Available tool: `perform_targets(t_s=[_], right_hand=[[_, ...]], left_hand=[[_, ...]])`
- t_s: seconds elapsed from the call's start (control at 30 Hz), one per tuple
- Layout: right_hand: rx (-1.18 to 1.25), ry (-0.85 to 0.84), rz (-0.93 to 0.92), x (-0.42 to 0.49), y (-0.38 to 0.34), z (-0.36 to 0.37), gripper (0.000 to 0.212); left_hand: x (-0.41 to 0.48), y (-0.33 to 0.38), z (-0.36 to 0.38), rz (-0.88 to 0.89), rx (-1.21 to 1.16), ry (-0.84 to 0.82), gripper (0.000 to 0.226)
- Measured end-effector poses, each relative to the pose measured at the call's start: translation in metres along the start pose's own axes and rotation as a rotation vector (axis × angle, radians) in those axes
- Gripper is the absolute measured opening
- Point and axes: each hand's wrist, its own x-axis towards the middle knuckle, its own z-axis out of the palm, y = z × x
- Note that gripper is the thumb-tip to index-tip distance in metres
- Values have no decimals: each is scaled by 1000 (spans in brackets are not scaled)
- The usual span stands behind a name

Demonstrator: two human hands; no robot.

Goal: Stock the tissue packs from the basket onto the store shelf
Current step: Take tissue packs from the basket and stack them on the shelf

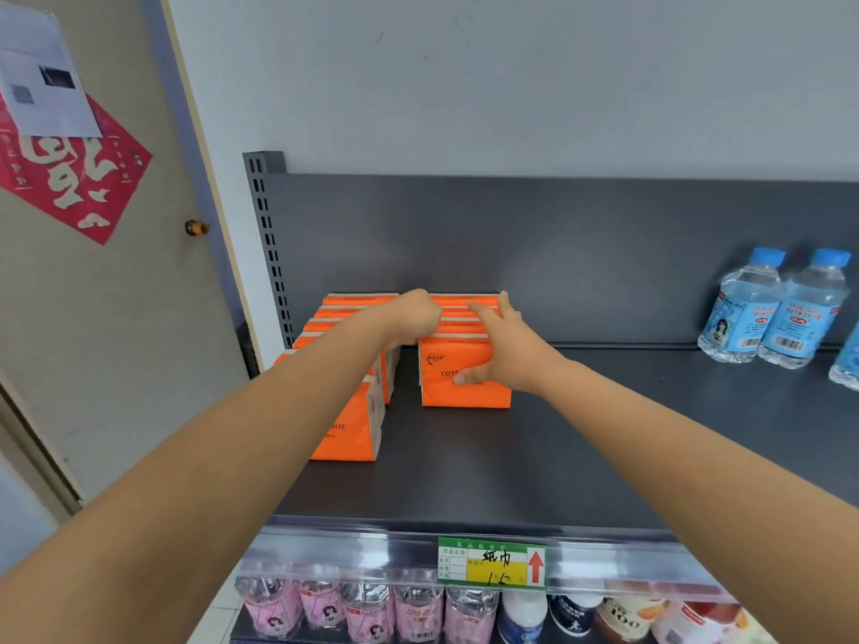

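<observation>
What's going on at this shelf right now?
A person is stocking orange tissue packs on a dark store shelf. Two rows of them stand at its left end. The right hand lies spread over the front pack of the right row, thumb on its face, fingers across the top. The left hand bends down beside that row, its fingers hidden. Water bottles stand farther right. No basket is in view.

Two blue-capped water bottles [739, 309] far right; red paper decoration [69, 178] on door [116, 318]; pink bottles [348, 606] below price label [491, 562].
</observation>
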Motion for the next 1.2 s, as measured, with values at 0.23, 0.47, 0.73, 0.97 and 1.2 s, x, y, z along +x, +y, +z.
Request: perform_targets(t_s=[0.23, 0.47, 0.73, 0.97, 1.2], right_hand=[[-71, -39, 24, 1, 2, 1, 110], [-258, 11, 33, -14, -16, -12, 111], [-297, 130, 11, -68, -83, -22, 88], [-306, 20, -39, -147, -171, 38, 91], [-298, -234, -19, -216, -226, 143, 93]], left_hand=[[-6, 1, 3, 31, 22, 20, 24], [-28, -9, -11, 216, 348, 93, 65], [-106, -71, -56, 299, 752, 287, 80], [-216, -158, -75, 161, 775, 300, 91], [-302, -263, -42, 36, 762, 191, 95]])
